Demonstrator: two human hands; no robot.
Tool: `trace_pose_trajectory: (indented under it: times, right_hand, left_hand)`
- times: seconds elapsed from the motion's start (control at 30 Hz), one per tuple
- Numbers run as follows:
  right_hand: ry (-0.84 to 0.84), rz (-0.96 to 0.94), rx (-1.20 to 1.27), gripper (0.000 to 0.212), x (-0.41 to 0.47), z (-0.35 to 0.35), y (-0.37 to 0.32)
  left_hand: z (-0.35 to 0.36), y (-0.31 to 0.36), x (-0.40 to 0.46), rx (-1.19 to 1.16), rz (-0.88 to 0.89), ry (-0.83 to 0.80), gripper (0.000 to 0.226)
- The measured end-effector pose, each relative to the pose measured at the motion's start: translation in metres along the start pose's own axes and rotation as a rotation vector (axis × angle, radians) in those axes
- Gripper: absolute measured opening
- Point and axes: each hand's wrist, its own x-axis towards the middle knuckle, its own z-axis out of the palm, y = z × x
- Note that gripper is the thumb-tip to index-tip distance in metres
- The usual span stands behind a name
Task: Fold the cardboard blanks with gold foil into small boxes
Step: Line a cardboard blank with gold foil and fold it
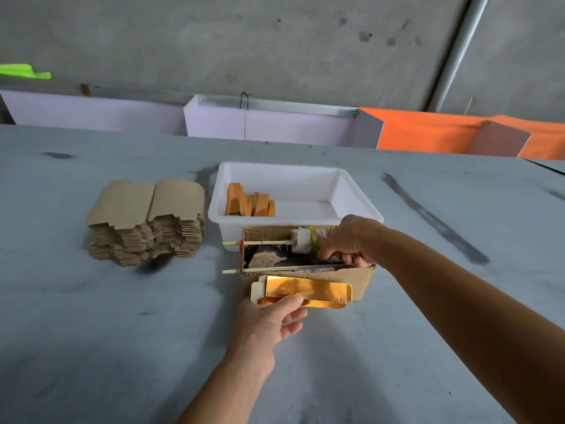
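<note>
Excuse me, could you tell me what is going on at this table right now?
A person is folding gold-foil cardboard blanks into small boxes. The left hand holds a gold-foil blank against an open brown carton, while the right hand reaches into that carton; what its fingers touch is hidden. A stack of unfolded blanks waits at the left, and a white tub behind holds a few folded pieces.

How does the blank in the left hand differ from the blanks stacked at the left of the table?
The held blank shows its shiny gold foil face; the stack of blanks shows plain brown card. The held blank is single and partly folded, gripped by the left hand in front of the cardboard box; the stack lies flat in a tall pile, untouched. Both have notched, tabbed edges.
</note>
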Motion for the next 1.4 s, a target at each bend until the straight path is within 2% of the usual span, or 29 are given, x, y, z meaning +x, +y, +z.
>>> trace_pose_trajectory:
  times: [0.3, 0.57, 0.77, 0.93, 1.4]
  right_hand:
    - [0.018, -0.009, 0.152, 0.026, -0.01, 0.0, 0.001]
    - [0.052, -0.009, 0.218, 0.012, -0.013, 0.006, 0.007]
    - [0.155, -0.074, 0.287, 0.01, -0.014, 0.01, 0.008]
    - [0.224, -0.089, 0.388, 0.013, -0.019, 0.016, 0.011]
    - [0.163, -0.052, 0.792, 0.011, -0.047, 0.033, 0.02]
  left_hand:
    - [0.007, -0.004, 0.004, -0.12, 0.014, 0.041, 0.011]
    - [0.005, -0.006, 0.008, -0.129, -0.002, 0.038, 0.012]
    - [0.006, -0.005, 0.01, -0.132, -0.017, 0.054, 0.025]
    - [0.007, -0.005, 0.008, -0.154, -0.018, 0.072, 0.02]
    - [0.016, -0.004, 0.002, -0.237, -0.001, 0.094, 0.012]
